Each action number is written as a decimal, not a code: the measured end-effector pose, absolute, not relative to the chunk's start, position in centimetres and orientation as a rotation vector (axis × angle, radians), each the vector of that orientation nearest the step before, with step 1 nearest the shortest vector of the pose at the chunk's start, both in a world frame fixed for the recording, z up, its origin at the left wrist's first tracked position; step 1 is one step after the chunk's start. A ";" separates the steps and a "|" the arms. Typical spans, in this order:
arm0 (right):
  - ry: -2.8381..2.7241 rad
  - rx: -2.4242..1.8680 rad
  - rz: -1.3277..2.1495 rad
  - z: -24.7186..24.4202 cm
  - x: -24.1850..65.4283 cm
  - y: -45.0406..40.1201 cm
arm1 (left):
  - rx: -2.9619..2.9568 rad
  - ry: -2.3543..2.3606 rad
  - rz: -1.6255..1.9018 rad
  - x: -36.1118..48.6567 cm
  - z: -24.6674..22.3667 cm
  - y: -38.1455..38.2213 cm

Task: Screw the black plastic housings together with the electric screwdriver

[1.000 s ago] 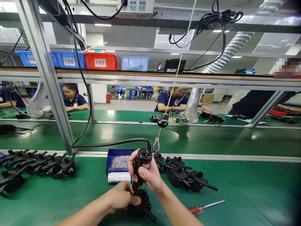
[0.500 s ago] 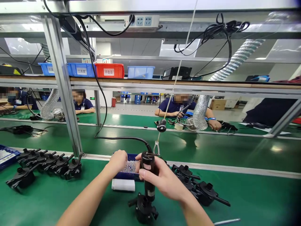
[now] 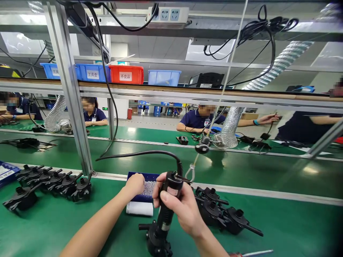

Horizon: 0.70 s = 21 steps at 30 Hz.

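My right hand point(image 3: 178, 203) is wrapped round a black electric screwdriver point(image 3: 167, 210), which leans with its top to the right and hangs on a cord. Its lower end meets a black part point(image 3: 157, 241) on the green mat. My left hand point(image 3: 135, 185) is at the left side of a blue bin point(image 3: 152, 176) of small metal screws point(image 3: 149, 188); its fingers are bunched, and what they hold, if anything, is hidden. A white roll point(image 3: 139, 208) lies in front of the bin.
Black assemblies point(image 3: 56, 182) stand in a row at left, and more black assemblies point(image 3: 235, 217) lie at right. A metal post point(image 3: 71, 89) rises left of centre. A red-handled tool point(image 3: 254, 253) lies at the front right. People sit across the bench.
The screwdriver's top has tilted to the right, and its cable has shifted. My left hand stays at the bin. Across the bench, a person's arm has lifted to the right.
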State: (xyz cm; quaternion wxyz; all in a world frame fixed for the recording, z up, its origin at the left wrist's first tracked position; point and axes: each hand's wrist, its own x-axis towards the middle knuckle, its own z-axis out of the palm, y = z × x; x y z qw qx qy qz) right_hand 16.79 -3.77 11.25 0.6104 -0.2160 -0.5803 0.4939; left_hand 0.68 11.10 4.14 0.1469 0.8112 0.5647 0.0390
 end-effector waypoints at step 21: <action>-1.151 -0.586 0.964 11.8 17.4 -5.2 | 1.767 1.179 -0.043 -3.1 7.1 1.0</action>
